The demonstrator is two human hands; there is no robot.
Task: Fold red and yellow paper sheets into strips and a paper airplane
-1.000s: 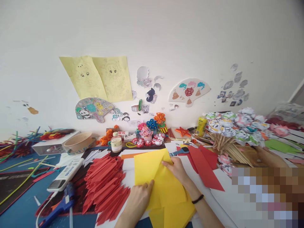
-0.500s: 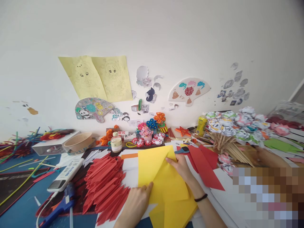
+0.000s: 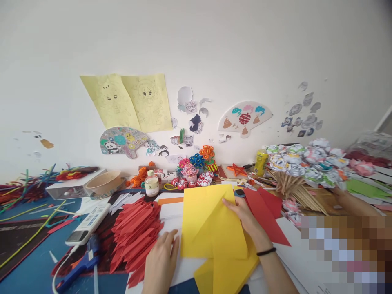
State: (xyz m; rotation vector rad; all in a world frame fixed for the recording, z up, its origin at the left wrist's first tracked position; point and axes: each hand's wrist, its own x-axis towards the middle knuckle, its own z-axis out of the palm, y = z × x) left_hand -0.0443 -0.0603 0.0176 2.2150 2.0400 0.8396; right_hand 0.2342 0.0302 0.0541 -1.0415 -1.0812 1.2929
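Note:
My right hand (image 3: 246,215), a dark band at its wrist, pinches a sheet of yellow paper (image 3: 199,220) by its upper right side. The sheet stands slightly raised and shows a diagonal crease. Below it lies more yellow paper (image 3: 203,275) on white sheets. My left hand (image 3: 161,258) rests apart from the yellow sheet, fingers loosely stretched, holding nothing that I can see. Close to its left is a pile of folded red paper strips (image 3: 134,237). Red paper sheets (image 3: 263,216) lie beyond my right forearm.
A blue glue gun (image 3: 81,267), a white power strip (image 3: 88,224) and a small glass jar (image 3: 151,185) occupy the left side. Craft flowers (image 3: 196,167) stand along the wall. At the right are crumpled paper flowers (image 3: 309,159), wooden sticks (image 3: 294,192) and another person's arm (image 3: 352,202).
My left hand has let go of the yellow sheet and moved left and down. The sheet's folded-over part has opened out; my right hand, still gripping it, has shifted slightly right.

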